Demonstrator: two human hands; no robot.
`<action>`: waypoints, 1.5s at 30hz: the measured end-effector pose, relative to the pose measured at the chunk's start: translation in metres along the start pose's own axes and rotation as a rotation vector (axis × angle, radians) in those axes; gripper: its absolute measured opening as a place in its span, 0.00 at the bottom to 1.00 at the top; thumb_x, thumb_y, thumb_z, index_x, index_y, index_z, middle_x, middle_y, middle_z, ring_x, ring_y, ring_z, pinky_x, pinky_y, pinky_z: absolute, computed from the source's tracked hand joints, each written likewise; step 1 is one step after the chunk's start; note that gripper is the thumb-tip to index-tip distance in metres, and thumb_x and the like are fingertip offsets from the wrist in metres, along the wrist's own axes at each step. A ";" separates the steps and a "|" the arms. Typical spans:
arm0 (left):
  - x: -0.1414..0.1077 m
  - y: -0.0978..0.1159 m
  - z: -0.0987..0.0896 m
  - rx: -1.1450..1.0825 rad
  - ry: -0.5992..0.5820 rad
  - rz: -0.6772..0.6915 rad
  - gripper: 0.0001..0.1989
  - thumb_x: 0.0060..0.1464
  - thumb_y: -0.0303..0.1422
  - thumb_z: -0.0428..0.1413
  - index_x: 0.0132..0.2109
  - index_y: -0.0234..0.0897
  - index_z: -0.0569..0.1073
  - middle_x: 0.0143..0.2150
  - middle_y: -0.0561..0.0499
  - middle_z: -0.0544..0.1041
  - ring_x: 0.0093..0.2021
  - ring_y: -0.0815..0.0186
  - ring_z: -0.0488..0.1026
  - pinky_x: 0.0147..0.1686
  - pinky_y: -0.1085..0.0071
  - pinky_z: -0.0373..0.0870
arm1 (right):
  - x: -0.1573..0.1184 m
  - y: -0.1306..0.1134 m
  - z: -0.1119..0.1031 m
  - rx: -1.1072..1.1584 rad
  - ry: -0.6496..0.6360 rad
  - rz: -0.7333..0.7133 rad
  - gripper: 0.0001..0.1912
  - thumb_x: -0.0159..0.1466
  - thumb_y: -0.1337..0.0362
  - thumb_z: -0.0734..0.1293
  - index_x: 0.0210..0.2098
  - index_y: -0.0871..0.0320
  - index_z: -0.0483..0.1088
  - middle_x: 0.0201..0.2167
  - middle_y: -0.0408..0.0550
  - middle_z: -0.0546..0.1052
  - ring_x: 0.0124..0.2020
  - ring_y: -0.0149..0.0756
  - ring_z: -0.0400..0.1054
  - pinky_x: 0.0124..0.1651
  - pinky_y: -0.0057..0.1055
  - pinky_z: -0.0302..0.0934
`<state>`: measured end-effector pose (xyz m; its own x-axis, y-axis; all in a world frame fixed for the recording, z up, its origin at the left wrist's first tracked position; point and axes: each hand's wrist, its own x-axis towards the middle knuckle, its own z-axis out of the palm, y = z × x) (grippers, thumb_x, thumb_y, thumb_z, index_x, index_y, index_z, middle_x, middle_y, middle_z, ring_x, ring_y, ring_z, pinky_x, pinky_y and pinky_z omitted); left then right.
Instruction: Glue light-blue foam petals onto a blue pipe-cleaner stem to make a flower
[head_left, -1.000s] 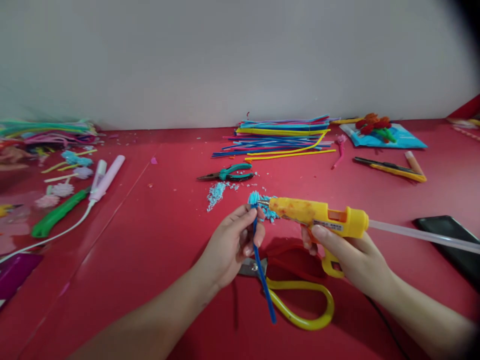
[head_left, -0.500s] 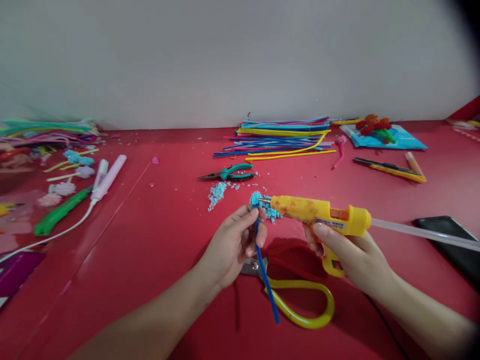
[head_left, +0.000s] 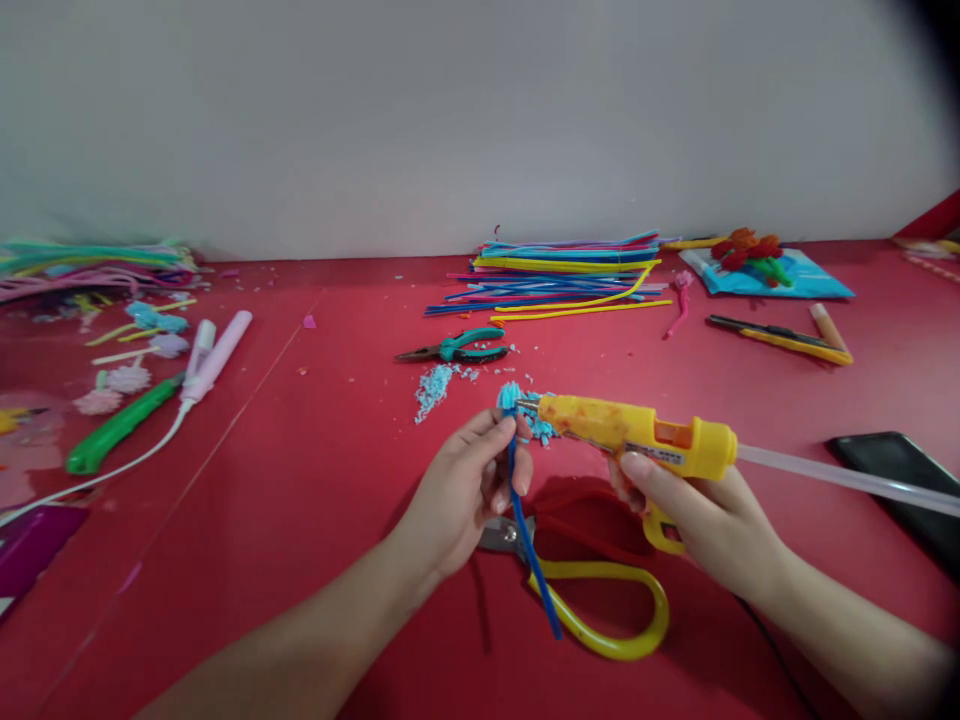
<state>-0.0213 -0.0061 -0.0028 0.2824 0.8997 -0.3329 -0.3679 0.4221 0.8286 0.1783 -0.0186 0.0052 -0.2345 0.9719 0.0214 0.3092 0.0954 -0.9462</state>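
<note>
My left hand (head_left: 476, 465) pinches a blue pipe cleaner (head_left: 531, 555) just under the light-blue tuft (head_left: 509, 396) at its top; the stem hangs down toward me. In my right hand (head_left: 694, 510) is a yellow hot glue gun (head_left: 600, 420) with a clear glue stick (head_left: 840, 475) poking from its back. The gun's metal nozzle meets the base of the tuft, though whether it touches is too small to tell. Beneath the hands lie large scissors (head_left: 622, 612) with one yellow and one red handle. Light-blue clippings (head_left: 541, 428) are partly hidden behind the nozzle.
Teal-handled pliers (head_left: 472, 347) and more light-blue scraps (head_left: 433, 390) lie beyond my hands. A pile of pipe cleaners (head_left: 562, 275) rests by the wall. To the left are a green cutter (head_left: 124, 425) and a pink corded tool (head_left: 217, 357); a black phone (head_left: 896, 480) is at right.
The glue gun and my right hand have shifted very slightly left and down. The stem's lower end has swung a little to the right. A hand at the far left edge has gone out of view.
</note>
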 end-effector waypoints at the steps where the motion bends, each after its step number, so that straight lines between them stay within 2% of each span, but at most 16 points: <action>1: 0.000 0.000 0.000 0.019 0.009 0.008 0.08 0.59 0.36 0.48 0.35 0.36 0.66 0.17 0.58 0.68 0.12 0.79 0.52 0.13 0.80 0.43 | 0.000 -0.001 0.000 -0.028 -0.002 -0.026 0.15 0.62 0.56 0.60 0.22 0.56 0.63 0.19 0.41 0.66 0.21 0.29 0.60 0.23 0.25 0.56; 4: 0.001 0.000 -0.001 0.071 0.039 0.063 0.09 0.59 0.36 0.48 0.35 0.36 0.67 0.18 0.57 0.68 0.13 0.79 0.53 0.13 0.81 0.46 | 0.001 -0.003 0.000 -0.093 -0.022 -0.083 0.14 0.62 0.58 0.60 0.22 0.56 0.64 0.18 0.41 0.65 0.19 0.29 0.59 0.21 0.25 0.55; 7: 0.003 0.002 -0.004 0.115 0.085 0.110 0.09 0.58 0.36 0.49 0.34 0.36 0.68 0.18 0.57 0.68 0.14 0.79 0.54 0.13 0.81 0.46 | 0.002 -0.003 0.000 -0.090 -0.010 -0.096 0.11 0.61 0.58 0.61 0.25 0.56 0.66 0.20 0.42 0.69 0.22 0.32 0.63 0.26 0.27 0.59; 11: 0.006 0.005 -0.009 0.078 0.110 0.109 0.09 0.56 0.35 0.52 0.34 0.34 0.71 0.24 0.56 0.68 0.16 0.81 0.52 0.14 0.82 0.44 | 0.011 -0.003 -0.004 -0.001 0.088 0.041 0.08 0.59 0.59 0.63 0.34 0.57 0.69 0.26 0.45 0.72 0.26 0.33 0.65 0.28 0.28 0.60; 16: 0.009 0.007 -0.013 0.122 0.065 0.120 0.08 0.56 0.33 0.52 0.37 0.34 0.73 0.26 0.56 0.67 0.18 0.80 0.49 0.15 0.81 0.43 | 0.034 0.012 -0.020 -0.008 0.052 0.136 0.12 0.54 0.65 0.64 0.38 0.58 0.69 0.27 0.43 0.71 0.24 0.30 0.62 0.22 0.23 0.54; 18: 0.009 0.008 -0.015 0.206 0.063 0.132 0.08 0.56 0.34 0.52 0.37 0.34 0.73 0.25 0.56 0.66 0.18 0.79 0.49 0.16 0.80 0.44 | 0.043 0.023 -0.027 -0.131 0.113 0.148 0.13 0.55 0.62 0.64 0.39 0.60 0.70 0.31 0.46 0.74 0.28 0.32 0.66 0.26 0.24 0.57; 20: 0.010 0.009 -0.017 0.303 0.057 0.145 0.09 0.56 0.34 0.51 0.37 0.35 0.73 0.24 0.56 0.66 0.19 0.78 0.52 0.17 0.80 0.47 | 0.050 0.033 -0.033 -0.391 0.140 0.211 0.18 0.59 0.55 0.60 0.42 0.60 0.69 0.34 0.47 0.75 0.29 0.33 0.68 0.26 0.25 0.58; 23: 0.011 0.009 -0.019 0.400 0.032 0.188 0.09 0.57 0.34 0.51 0.35 0.35 0.73 0.29 0.54 0.70 0.28 0.75 0.63 0.28 0.81 0.58 | 0.057 0.042 -0.038 -0.623 0.161 0.299 0.25 0.60 0.48 0.56 0.33 0.64 0.71 0.24 0.52 0.75 0.23 0.37 0.68 0.21 0.27 0.54; 25: 0.011 0.008 -0.018 0.425 0.042 0.208 0.08 0.57 0.33 0.51 0.34 0.35 0.72 0.33 0.52 0.72 0.37 0.72 0.66 0.37 0.79 0.60 | 0.059 0.043 -0.040 -0.755 0.168 0.321 0.26 0.60 0.46 0.57 0.27 0.63 0.71 0.20 0.53 0.73 0.21 0.39 0.67 0.21 0.29 0.51; 28: 0.010 0.008 -0.015 0.400 0.014 0.154 0.08 0.57 0.33 0.50 0.34 0.35 0.70 0.29 0.53 0.70 0.31 0.72 0.66 0.31 0.77 0.61 | 0.059 0.037 -0.039 -0.955 0.146 0.306 0.26 0.60 0.46 0.57 0.23 0.61 0.70 0.20 0.56 0.73 0.23 0.44 0.69 0.23 0.30 0.51; 31: 0.006 0.010 -0.010 0.337 -0.025 0.107 0.07 0.58 0.33 0.48 0.35 0.35 0.69 0.22 0.57 0.63 0.19 0.77 0.54 0.18 0.79 0.49 | 0.054 0.026 -0.035 -1.115 0.138 0.272 0.26 0.61 0.47 0.56 0.21 0.61 0.69 0.20 0.59 0.73 0.25 0.48 0.70 0.25 0.32 0.52; 34: 0.003 0.011 -0.007 0.280 -0.025 0.087 0.06 0.58 0.32 0.48 0.36 0.35 0.66 0.21 0.59 0.61 0.16 0.78 0.45 0.16 0.77 0.41 | 0.048 0.013 -0.029 -1.207 0.159 0.184 0.22 0.62 0.51 0.57 0.24 0.61 0.69 0.25 0.57 0.75 0.29 0.46 0.70 0.27 0.32 0.53; 36: 0.002 0.011 -0.006 0.263 -0.022 0.078 0.05 0.57 0.32 0.48 0.34 0.36 0.65 0.21 0.59 0.62 0.16 0.79 0.46 0.16 0.77 0.41 | 0.046 0.006 -0.022 -1.158 0.131 -0.014 0.16 0.63 0.56 0.58 0.27 0.59 0.69 0.29 0.53 0.74 0.29 0.41 0.69 0.29 0.31 0.54; 39: 0.002 0.011 -0.006 0.257 -0.009 0.083 0.06 0.56 0.33 0.51 0.33 0.36 0.63 0.20 0.60 0.62 0.16 0.79 0.48 0.16 0.77 0.42 | 0.050 0.003 -0.008 -0.996 -0.024 -0.338 0.05 0.61 0.66 0.61 0.34 0.58 0.68 0.34 0.48 0.73 0.34 0.35 0.68 0.36 0.28 0.58; 42: 0.004 0.009 -0.008 0.224 -0.004 0.096 0.07 0.55 0.34 0.52 0.32 0.37 0.63 0.20 0.60 0.63 0.16 0.79 0.48 0.16 0.78 0.42 | 0.059 0.007 0.006 -0.966 -0.120 -0.427 0.07 0.60 0.70 0.61 0.37 0.58 0.69 0.37 0.49 0.72 0.40 0.36 0.66 0.43 0.29 0.59; 45: 0.005 0.006 -0.010 0.182 0.001 0.136 0.07 0.54 0.34 0.53 0.32 0.36 0.64 0.24 0.57 0.67 0.17 0.79 0.53 0.16 0.78 0.44 | 0.068 0.014 0.016 -0.959 -0.127 -0.452 0.07 0.61 0.70 0.61 0.36 0.59 0.70 0.36 0.52 0.71 0.40 0.40 0.65 0.44 0.34 0.58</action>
<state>-0.0306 0.0024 -0.0037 0.2404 0.9470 -0.2133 -0.2366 0.2703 0.9333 0.1523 0.0451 -0.0116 -0.5858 0.7798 0.2206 0.7529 0.6244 -0.2080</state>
